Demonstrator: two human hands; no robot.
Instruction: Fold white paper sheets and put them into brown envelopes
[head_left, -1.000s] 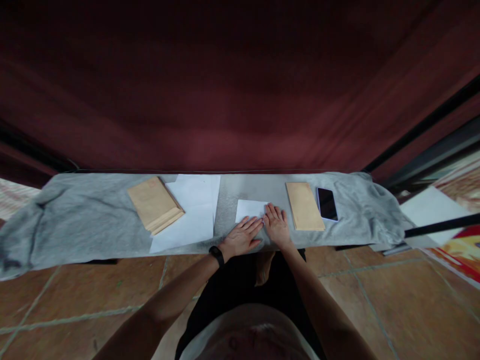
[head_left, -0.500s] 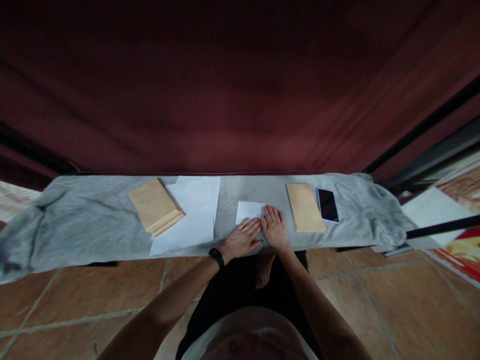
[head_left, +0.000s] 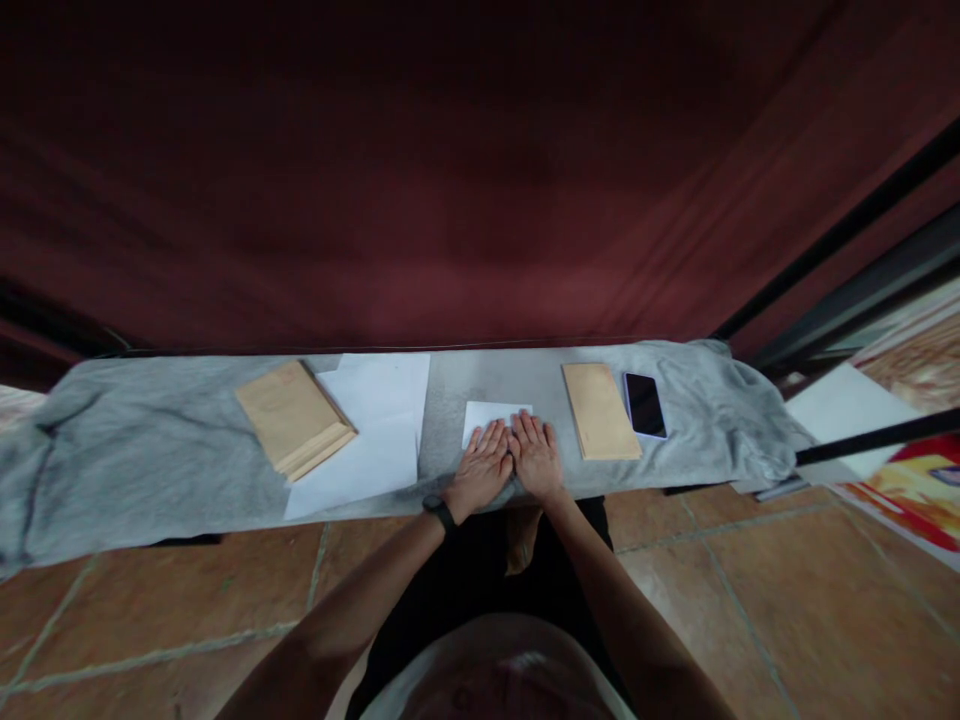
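A small white piece of paper (head_left: 480,411), seemingly folded, lies in front of me on a grey cloth (head_left: 465,375). Flat on its near left part rests my left hand (head_left: 484,468), fingers stretched out, a dark band on the wrist. My right hand (head_left: 536,460) presses down beside it with fingers extended over the paper's right end. The two hands touch or nearly touch at the thumbs and index fingers. Both cover the paper's near edge, so only its far strip shows.
To the left, a stack of brown envelopes (head_left: 292,415) overlaps larger white sheets (head_left: 375,430). On the right lie another brown envelope (head_left: 600,410) and a phone (head_left: 645,405) with a dark screen. A dark red curtain (head_left: 450,250) hangs behind the cloth-covered surface.
My left hand has turned so its fingers point more forward and has come up further onto the paper. My right hand stays flat beside it. The whole view has shifted slightly.
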